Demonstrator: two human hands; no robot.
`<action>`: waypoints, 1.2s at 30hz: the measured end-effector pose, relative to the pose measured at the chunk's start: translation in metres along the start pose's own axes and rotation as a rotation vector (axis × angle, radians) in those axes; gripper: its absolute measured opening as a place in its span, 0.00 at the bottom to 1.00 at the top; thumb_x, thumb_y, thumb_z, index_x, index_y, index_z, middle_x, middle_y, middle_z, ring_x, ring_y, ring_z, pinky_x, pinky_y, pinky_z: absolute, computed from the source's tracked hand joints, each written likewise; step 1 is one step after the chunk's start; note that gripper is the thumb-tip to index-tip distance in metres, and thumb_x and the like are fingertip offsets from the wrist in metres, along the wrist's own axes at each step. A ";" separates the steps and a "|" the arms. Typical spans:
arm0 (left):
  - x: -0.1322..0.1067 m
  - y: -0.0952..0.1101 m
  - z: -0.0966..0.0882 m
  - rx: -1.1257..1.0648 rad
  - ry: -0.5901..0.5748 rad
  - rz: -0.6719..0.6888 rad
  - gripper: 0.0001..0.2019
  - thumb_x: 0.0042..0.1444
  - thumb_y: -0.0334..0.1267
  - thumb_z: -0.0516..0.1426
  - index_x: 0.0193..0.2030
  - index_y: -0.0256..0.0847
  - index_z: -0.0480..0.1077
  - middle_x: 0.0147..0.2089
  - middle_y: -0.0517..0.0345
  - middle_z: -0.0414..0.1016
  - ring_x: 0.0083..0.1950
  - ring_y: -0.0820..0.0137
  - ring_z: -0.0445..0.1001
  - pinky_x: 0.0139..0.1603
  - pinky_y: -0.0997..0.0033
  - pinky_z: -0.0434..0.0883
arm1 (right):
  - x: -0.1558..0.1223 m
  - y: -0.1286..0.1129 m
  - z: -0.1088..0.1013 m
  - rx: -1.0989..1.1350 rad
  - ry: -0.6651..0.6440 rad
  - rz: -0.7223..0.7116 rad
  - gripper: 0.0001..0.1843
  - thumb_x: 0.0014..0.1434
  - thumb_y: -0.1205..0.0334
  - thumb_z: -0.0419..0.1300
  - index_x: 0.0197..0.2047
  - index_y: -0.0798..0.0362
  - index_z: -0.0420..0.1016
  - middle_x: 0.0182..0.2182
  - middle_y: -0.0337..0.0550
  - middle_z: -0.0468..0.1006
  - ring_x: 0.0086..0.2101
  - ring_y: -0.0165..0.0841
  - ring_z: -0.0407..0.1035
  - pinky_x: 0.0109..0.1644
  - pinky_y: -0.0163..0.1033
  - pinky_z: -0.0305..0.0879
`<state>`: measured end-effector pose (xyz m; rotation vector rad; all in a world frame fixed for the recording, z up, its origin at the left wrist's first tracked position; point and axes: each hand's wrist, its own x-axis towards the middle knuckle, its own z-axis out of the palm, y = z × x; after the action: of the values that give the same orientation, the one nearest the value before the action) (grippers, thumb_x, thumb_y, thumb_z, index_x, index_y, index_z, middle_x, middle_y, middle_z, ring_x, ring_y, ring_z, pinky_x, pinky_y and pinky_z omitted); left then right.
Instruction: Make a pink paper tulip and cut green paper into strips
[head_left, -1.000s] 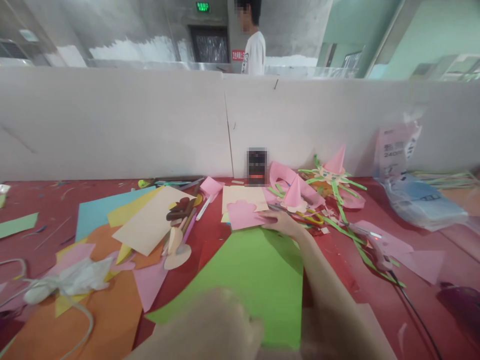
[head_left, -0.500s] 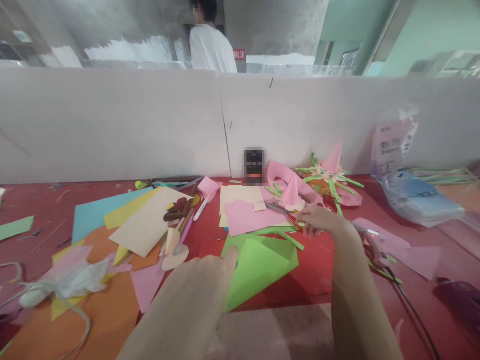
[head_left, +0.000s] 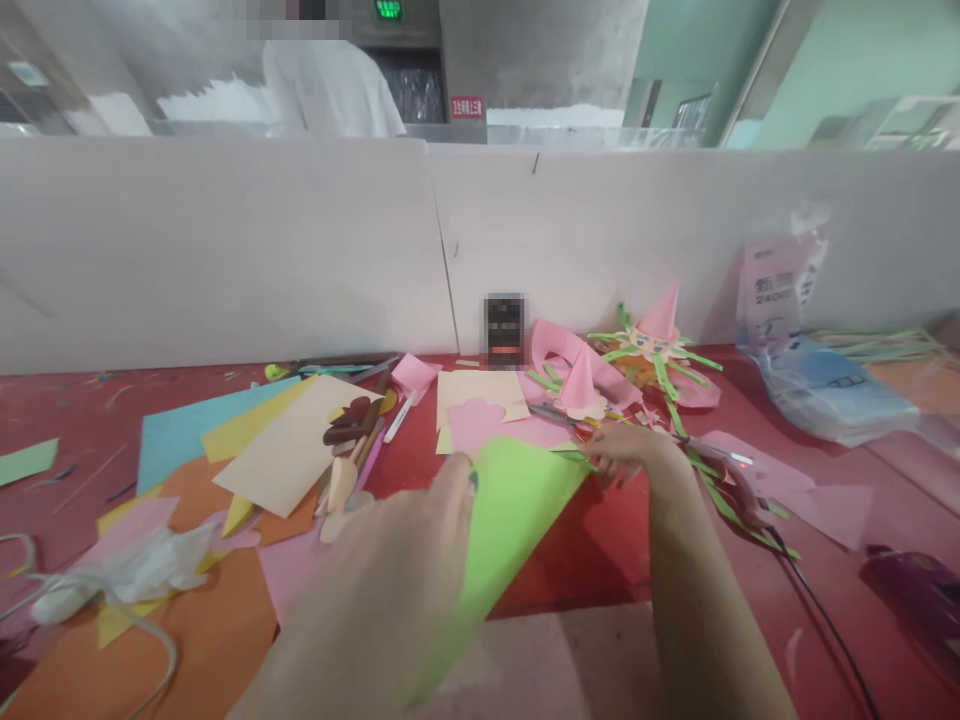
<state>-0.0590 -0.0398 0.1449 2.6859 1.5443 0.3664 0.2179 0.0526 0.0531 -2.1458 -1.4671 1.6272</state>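
Red worktop (head_left: 600,560) runs up to a white partition (head_left: 225,250), and behind that partition stands a person in a white shirt (head_left: 330,90). Coloured paper is strewn over the surface: a blue sheet (head_left: 180,430), a beige sheet (head_left: 292,450) and an orange sheet (head_left: 187,640) on the left, and a pink cut-out (head_left: 480,420) lying on a cream sheet (head_left: 480,388) in the middle.

The green sheet (head_left: 510,510) sits at the centre, lifted off the worktop and bent over itself, just in front of the pink cut-out. The left hand (head_left: 405,570), close to the camera and blurred, is closed around the sheet's left edge with a fingertip up at its top. The right hand (head_left: 626,450) has its fingers curled tight on the sheet's far right corner.

Just beyond the right hand stand pink paper cones (head_left: 579,385) among green strips. To its right lies a glue gun (head_left: 739,480) with a black cable (head_left: 817,610) trailing toward the near edge. A clear plastic bag (head_left: 825,390) rests against the partition on the far right.
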 end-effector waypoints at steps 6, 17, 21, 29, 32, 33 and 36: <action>0.006 0.000 -0.011 0.145 0.240 -0.266 0.09 0.56 0.35 0.43 0.34 0.44 0.63 0.17 0.64 0.58 0.14 0.74 0.55 0.21 0.75 0.50 | 0.000 0.006 -0.006 0.005 0.119 -0.039 0.13 0.55 0.57 0.51 0.26 0.57 0.65 0.23 0.52 0.76 0.24 0.35 0.73 0.26 0.38 0.69; 0.008 0.015 -0.024 0.160 0.261 -0.339 0.09 0.55 0.37 0.44 0.35 0.44 0.64 0.16 0.64 0.60 0.16 0.71 0.58 0.22 0.74 0.53 | 0.005 0.010 -0.010 -0.034 0.075 -0.079 0.05 0.53 0.68 0.53 0.35 0.58 0.68 0.28 0.51 0.78 0.27 0.31 0.73 0.27 0.30 0.68; 0.008 0.021 -0.023 0.123 0.174 -0.340 0.11 0.57 0.39 0.42 0.33 0.43 0.64 0.14 0.63 0.58 0.15 0.70 0.59 0.19 0.73 0.51 | 0.003 0.005 -0.004 0.022 0.071 -0.216 0.16 0.55 0.54 0.53 0.43 0.56 0.66 0.28 0.51 0.78 0.26 0.33 0.73 0.24 0.32 0.67; 0.000 0.023 -0.019 0.025 0.079 -0.178 0.12 0.56 0.37 0.43 0.30 0.43 0.65 0.17 0.62 0.64 0.19 0.71 0.64 0.22 0.74 0.57 | -0.025 -0.021 0.010 0.125 -0.162 -0.458 0.26 0.56 0.44 0.44 0.44 0.57 0.66 0.25 0.50 0.78 0.18 0.31 0.70 0.25 0.33 0.66; 0.000 0.023 -0.021 0.025 0.110 -0.182 0.12 0.57 0.38 0.43 0.33 0.43 0.66 0.17 0.61 0.65 0.21 0.70 0.66 0.22 0.74 0.58 | -0.023 -0.024 0.011 0.258 -0.127 -0.500 0.29 0.55 0.40 0.42 0.38 0.57 0.68 0.26 0.50 0.78 0.21 0.31 0.71 0.28 0.32 0.67; 0.000 0.024 -0.022 0.024 0.124 -0.180 0.12 0.57 0.39 0.43 0.34 0.43 0.67 0.17 0.61 0.65 0.21 0.70 0.66 0.22 0.74 0.58 | -0.019 -0.024 0.011 0.289 -0.092 -0.483 0.30 0.55 0.38 0.41 0.37 0.57 0.69 0.25 0.50 0.78 0.21 0.31 0.71 0.28 0.32 0.67; 0.000 0.025 -0.022 0.030 0.183 -0.183 0.12 0.57 0.39 0.43 0.37 0.43 0.67 0.17 0.62 0.64 0.19 0.71 0.65 0.20 0.75 0.57 | 0.001 -0.018 0.011 0.339 -0.048 -0.418 0.35 0.54 0.36 0.37 0.34 0.57 0.70 0.22 0.50 0.77 0.18 0.29 0.69 0.25 0.31 0.65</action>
<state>-0.0424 -0.0547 0.1700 2.5665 1.8399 0.6008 0.1978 0.0584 0.0576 -1.5137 -1.4066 1.6325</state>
